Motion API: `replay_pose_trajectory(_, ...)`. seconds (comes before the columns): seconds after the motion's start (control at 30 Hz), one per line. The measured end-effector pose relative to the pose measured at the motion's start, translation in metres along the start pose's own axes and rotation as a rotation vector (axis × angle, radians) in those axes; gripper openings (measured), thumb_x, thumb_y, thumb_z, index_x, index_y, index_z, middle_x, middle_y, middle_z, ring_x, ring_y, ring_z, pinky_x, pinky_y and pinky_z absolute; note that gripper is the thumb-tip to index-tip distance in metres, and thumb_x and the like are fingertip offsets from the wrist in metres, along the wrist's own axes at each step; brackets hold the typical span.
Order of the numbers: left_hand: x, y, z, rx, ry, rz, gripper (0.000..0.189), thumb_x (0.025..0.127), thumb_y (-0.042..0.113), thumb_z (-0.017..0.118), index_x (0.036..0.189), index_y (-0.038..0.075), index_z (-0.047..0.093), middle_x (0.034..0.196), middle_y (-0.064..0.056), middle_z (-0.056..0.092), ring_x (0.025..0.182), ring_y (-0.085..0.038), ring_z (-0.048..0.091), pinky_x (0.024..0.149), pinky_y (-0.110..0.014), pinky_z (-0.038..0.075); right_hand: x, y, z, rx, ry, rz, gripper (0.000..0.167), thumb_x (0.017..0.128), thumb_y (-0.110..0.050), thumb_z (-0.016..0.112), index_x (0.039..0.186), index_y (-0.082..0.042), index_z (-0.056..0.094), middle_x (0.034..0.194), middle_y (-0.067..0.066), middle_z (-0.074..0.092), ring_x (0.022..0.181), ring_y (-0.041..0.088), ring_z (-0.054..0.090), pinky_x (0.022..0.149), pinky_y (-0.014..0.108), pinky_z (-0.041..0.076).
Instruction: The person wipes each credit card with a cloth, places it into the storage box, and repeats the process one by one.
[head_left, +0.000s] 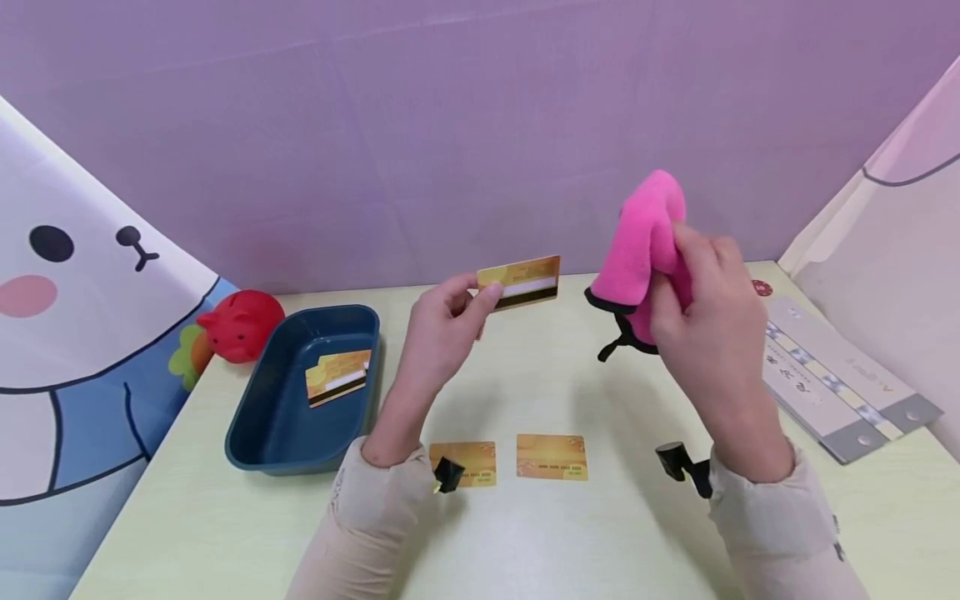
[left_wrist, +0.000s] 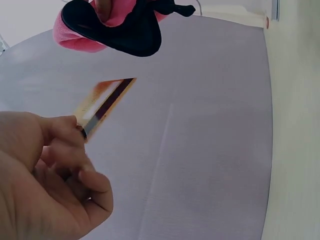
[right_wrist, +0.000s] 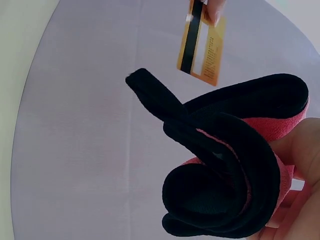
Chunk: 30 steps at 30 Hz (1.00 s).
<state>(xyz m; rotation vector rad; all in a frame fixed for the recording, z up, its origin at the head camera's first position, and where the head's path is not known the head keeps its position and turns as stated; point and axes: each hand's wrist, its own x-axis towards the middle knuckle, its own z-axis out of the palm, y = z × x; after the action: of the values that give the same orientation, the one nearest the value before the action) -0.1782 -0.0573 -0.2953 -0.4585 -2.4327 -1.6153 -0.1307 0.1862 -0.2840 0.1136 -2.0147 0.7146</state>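
Above the middle of the table, my left hand (head_left: 442,333) pinches a gold bank card (head_left: 528,282) by its left end, the magnetic stripe side facing me. To the right, my right hand (head_left: 712,325) grips a bunched pink cloth (head_left: 637,250) with black edging and a black hanging loop (right_wrist: 155,97). Card and cloth are apart. Two more gold cards lie on the table below: one (head_left: 551,457) in full sight, the other (head_left: 480,458) partly hidden by the left wrist's camera mount. Inside a dark blue tray (head_left: 247,417) at the left, overlapping cards (head_left: 337,379) rest stripe side up.
A red piggy bank (head_left: 243,325) stands behind the tray's left side. At the right of the table (head_left: 510,550) lies a grey booklet (head_left: 840,375), with a red chip (head_left: 762,287) near the back edge. A purple cloth backdrop (head_left: 450,150) rises behind the table.
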Motion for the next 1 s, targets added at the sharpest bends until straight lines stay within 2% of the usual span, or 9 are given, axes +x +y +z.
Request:
replay_pose_trajectory(0.07, -0.001, 0.0, 0.0, -0.003, 0.02, 0.003, 0.027, 0.099, 0.035, 0.064, 0.085, 0.011, 0.066, 0.058, -0.001, 0.038, 0.052, -0.022, 0.035, 0.052, -0.03, 0.028, 0.0, -0.001, 0.0, -0.002, 0.006, -0.008, 0.031, 0.093, -0.008, 0.059, 0.123, -0.009, 0.068, 0.097, 0.021, 0.06, 0.089, 0.032, 0.057, 0.064, 0.048, 0.039)
replay_pose_trajectory(0.1, -0.001, 0.0, 0.001, -0.003, 0.031, 0.009, 0.03, 0.098, 0.035, 0.064, 0.082, 0.01, 0.064, 0.061, -0.001, 0.037, 0.055, -0.022, 0.036, 0.054, -0.03, 0.028, -0.001, -0.001, -0.001, 0.0, 0.007, -0.01, 0.031, 0.093, -0.008, 0.059, 0.123, -0.008, 0.068, 0.097, 0.021, 0.06, 0.089, 0.032, 0.057, 0.064, 0.048, 0.04)
replay_pose_trajectory(0.23, -0.002, 0.001, 0.002, -0.041, 0.066, 0.036, 0.029, 0.099, 0.029, 0.064, 0.083, 0.005, 0.064, 0.077, -0.005, 0.052, 0.072, -0.021, 0.05, 0.063, -0.029, 0.038, -0.001, -0.002, -0.003, 0.0, -0.001, -0.022, 0.031, 0.094, -0.009, 0.058, 0.123, -0.007, 0.067, 0.098, 0.022, 0.059, 0.09, 0.032, 0.056, 0.064, 0.046, 0.039)
replay_pose_trajectory(0.3, -0.002, 0.001, 0.003, -0.056, 0.079, 0.045, 0.025, 0.1, 0.026, 0.063, 0.091, 0.003, 0.067, 0.09, -0.008, 0.061, 0.081, -0.021, 0.056, 0.067, -0.029, 0.043, -0.002, -0.003, -0.004, 0.002, -0.006, -0.03, 0.03, 0.095, -0.009, 0.057, 0.123, -0.007, 0.067, 0.098, 0.022, 0.059, 0.09, 0.032, 0.056, 0.064, 0.044, 0.039)
replay_pose_trajectory(0.37, -0.002, 0.001, 0.004, -0.079, 0.091, 0.049, 0.022, 0.1, 0.023, 0.062, 0.101, 0.002, 0.068, 0.096, -0.012, 0.067, 0.084, -0.022, 0.06, 0.068, -0.028, 0.045, -0.002, -0.005, -0.005, 0.003, -0.012, -0.038, 0.03, 0.095, -0.009, 0.056, 0.123, -0.006, 0.066, 0.098, 0.023, 0.059, 0.091, 0.032, 0.056, 0.064, 0.042, 0.039)
replay_pose_trajectory(0.5, -0.002, 0.001, 0.008, -0.138, 0.114, 0.09, 0.023, 0.099, 0.017, 0.063, 0.118, 0.005, 0.066, 0.095, -0.014, 0.068, 0.081, -0.025, 0.059, 0.066, -0.025, 0.044, -0.003, -0.008, -0.006, 0.007, -0.025, -0.053, 0.03, 0.096, -0.01, 0.056, 0.124, -0.006, 0.066, 0.1, 0.023, 0.059, 0.092, 0.032, 0.056, 0.064, 0.041, 0.04)
replay_pose_trajectory(0.63, -0.003, 0.001, 0.013, -0.177, 0.119, 0.153, 0.034, 0.098, 0.012, 0.064, 0.132, 0.01, 0.059, 0.089, -0.013, 0.066, 0.073, -0.023, 0.055, 0.066, -0.025, 0.042, -0.005, -0.011, -0.004, 0.012, -0.043, -0.08, 0.028, 0.097, -0.013, 0.056, 0.122, -0.005, 0.067, 0.099, 0.023, 0.06, 0.092, 0.033, 0.057, 0.066, 0.045, 0.045)
replay_pose_trajectory(0.8, -0.004, 0.0, 0.019, -0.134, 0.114, 0.21, 0.032, 0.097, 0.011, 0.065, 0.129, 0.011, 0.06, 0.088, -0.011, 0.069, 0.073, -0.016, 0.056, 0.07, -0.025, 0.047, -0.009, -0.017, -0.001, 0.034, -0.082, -0.198, 0.028, 0.094, -0.009, 0.059, 0.121, -0.003, 0.067, 0.097, 0.022, 0.06, 0.089, 0.033, 0.059, 0.069, 0.051, 0.053)
replay_pose_trajectory(1.0, -0.009, 0.0, 0.03, -0.121, 0.074, 0.322, 0.029, 0.097, 0.007, 0.065, 0.126, 0.008, 0.061, 0.094, -0.014, 0.072, 0.078, -0.017, 0.064, 0.069, -0.027, 0.049, -0.017, -0.026, 0.007, 0.018, -0.141, -0.38, 0.03, 0.092, -0.009, 0.065, 0.122, -0.003, 0.068, 0.097, 0.022, 0.063, 0.086, 0.034, 0.063, 0.07, 0.048, 0.058)
